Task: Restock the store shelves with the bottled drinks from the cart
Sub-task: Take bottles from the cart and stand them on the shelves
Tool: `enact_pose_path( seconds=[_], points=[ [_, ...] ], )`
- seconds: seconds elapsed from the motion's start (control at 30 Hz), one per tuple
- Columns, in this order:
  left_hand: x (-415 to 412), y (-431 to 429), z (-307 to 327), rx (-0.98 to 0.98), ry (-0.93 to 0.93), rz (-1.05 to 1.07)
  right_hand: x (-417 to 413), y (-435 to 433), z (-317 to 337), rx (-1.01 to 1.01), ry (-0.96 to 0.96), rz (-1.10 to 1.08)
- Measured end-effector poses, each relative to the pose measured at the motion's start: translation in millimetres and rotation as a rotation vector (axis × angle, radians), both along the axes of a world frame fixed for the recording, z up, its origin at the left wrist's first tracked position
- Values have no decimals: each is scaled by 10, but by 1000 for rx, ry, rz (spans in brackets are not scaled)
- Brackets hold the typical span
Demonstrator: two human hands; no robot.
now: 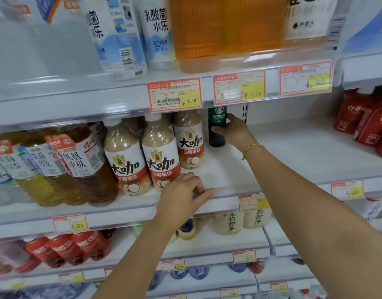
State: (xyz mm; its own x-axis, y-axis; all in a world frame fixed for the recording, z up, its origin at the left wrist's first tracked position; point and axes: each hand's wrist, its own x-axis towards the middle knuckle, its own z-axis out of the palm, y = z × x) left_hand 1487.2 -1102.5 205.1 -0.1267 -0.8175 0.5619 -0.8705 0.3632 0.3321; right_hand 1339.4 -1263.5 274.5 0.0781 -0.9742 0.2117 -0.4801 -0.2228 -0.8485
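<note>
Our right hand point(233, 131) grips the dark coffee bottle point(217, 128) deep on the middle shelf point(229, 169), at three o'clock of the latte bottles point(160, 156); left hand point(181, 197), fingers loosely open, rests on the edge; we should seat it upright, label forward.

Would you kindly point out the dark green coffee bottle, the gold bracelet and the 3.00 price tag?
dark green coffee bottle point(216, 123): head view, on its green label.
gold bracelet point(251, 147): head view, on the beads across the right wrist.
3.00 price tag point(77, 225): head view, on the yellow price patch.

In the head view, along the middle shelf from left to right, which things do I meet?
Amber tea bottles with white labels → beige latte bottles with red-and-white labels → dark green Americano bottle → right hand → red pouches.
</note>
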Motion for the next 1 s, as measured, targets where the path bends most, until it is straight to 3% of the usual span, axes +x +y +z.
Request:
enact_pose_path(
  seconds=[0.27,0.7,0.83,1.0],
  points=[
    [-4,-24,-30,-60,0,-1,224,-418,-122,-43,-17,-159],
    [-3,-37,-60,-123,-21,30,308,-510,-297,19,217,-105],
    [-11,12,-33,-54,-14,39,216,-311,-198,41,245,-107],
    [-122,300,137,110,362,-39,-191,431,-3,-80,170,11]
  ],
)
